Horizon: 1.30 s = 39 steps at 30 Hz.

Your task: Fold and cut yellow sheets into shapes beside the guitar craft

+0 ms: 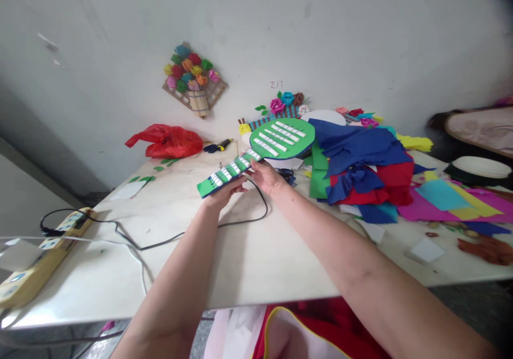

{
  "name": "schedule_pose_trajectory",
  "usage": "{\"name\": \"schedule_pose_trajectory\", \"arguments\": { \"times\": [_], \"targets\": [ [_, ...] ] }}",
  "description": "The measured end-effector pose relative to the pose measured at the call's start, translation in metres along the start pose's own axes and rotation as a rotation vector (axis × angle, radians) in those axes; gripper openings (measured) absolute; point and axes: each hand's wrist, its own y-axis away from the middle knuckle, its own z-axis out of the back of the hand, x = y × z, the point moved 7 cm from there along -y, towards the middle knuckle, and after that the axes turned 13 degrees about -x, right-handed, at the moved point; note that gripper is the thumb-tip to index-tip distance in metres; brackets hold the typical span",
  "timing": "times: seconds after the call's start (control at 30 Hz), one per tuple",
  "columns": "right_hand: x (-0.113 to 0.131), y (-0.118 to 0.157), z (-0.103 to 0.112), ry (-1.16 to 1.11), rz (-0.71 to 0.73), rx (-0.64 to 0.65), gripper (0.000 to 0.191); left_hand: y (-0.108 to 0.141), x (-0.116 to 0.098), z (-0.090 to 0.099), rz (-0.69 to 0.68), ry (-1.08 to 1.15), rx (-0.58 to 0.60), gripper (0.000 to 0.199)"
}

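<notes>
Above the table I hold up a green paddle-shaped craft piece [262,146], a round head on a long straight handle, with white strips across both parts and a dark blue edge. My left hand [225,192] grips the handle from below near its lower end. Farther up, where the handle meets the round head, my right hand [262,176] is closed on it from the right side. The fingers of both hands are partly hidden behind the handle. A black cord [240,221] runs along the table just beneath my hands.
A yellow power strip [60,247] lies at left. Behind are a red plastic bag [170,142] and pliers with yellow-black handles [218,146]. Blue cloth or paper sheets [360,142] are heaped at right, beside coloured sheets. A flower craft [192,78] hangs on the wall.
</notes>
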Motion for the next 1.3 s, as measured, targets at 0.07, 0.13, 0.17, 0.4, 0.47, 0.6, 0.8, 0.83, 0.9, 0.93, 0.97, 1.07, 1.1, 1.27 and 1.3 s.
{"name": "schedule_pose_trajectory", "arguments": {
  "times": [0.07, 0.13, 0.17, 0.4, 0.47, 0.6, 0.8, 0.83, 0.9, 0.93, 0.97, 1.07, 1.1, 1.27, 1.3],
  "targets": [
    [0.000, 0.000, -0.001, -0.003, 0.015, -0.022, 0.034, 0.002, -0.001, -0.004, 0.000, 0.006, -0.004, 0.022],
    [-0.002, 0.000, -0.002, 0.000, 0.024, -0.039, 0.035, 0.002, -0.002, -0.005, -0.004, 0.027, -0.015, 0.020],
    [-0.003, 0.000, -0.003, 0.006, 0.025, -0.047, 0.035, 0.002, -0.002, -0.005, -0.008, 0.043, -0.022, 0.019],
    [-0.008, 0.004, -0.009, 0.030, 0.032, -0.048, 0.030, 0.001, -0.005, -0.007, -0.082, 0.179, -0.043, 0.043],
    [-0.009, 0.005, -0.011, 0.024, 0.027, -0.056, 0.028, 0.001, -0.008, -0.008, -0.097, 0.224, -0.063, 0.052],
    [-0.011, 0.005, -0.015, 0.021, 0.007, -0.034, 0.026, 0.001, -0.011, -0.010, -0.115, 0.250, -0.074, 0.052],
    [-0.011, 0.006, -0.018, 0.082, 0.020, 0.003, 0.029, -0.003, -0.010, -0.002, -0.121, 0.308, -0.112, 0.042],
    [-0.012, 0.006, -0.018, 0.099, 0.014, 0.023, 0.028, -0.004, -0.010, 0.000, -0.124, 0.323, -0.123, 0.040],
    [-0.012, 0.008, -0.018, 0.135, 0.008, 0.073, 0.023, -0.005, -0.010, 0.005, -0.129, 0.349, -0.150, 0.035],
    [-0.012, 0.009, -0.018, 0.151, 0.012, 0.097, 0.020, -0.005, -0.010, 0.007, -0.130, 0.362, -0.164, 0.033],
    [-0.012, 0.009, -0.018, 0.166, 0.022, 0.120, 0.018, -0.005, -0.011, 0.009, -0.132, 0.375, -0.177, 0.032],
    [-0.009, 0.011, -0.017, 0.206, 0.065, 0.177, 0.017, -0.005, -0.013, 0.013, -0.123, 0.407, -0.192, 0.029],
    [-0.009, 0.012, -0.016, 0.220, 0.074, 0.181, 0.021, -0.004, -0.013, 0.014, -0.114, 0.415, -0.193, 0.028],
    [-0.021, 0.009, 0.002, 0.301, -0.078, 0.048, 0.042, -0.004, -0.015, 0.026, -0.102, 0.461, -0.237, 0.020],
    [-0.025, 0.009, 0.006, 0.318, -0.146, 0.022, 0.043, -0.005, -0.015, 0.030, -0.108, 0.471, -0.247, 0.019]
  ]
}}
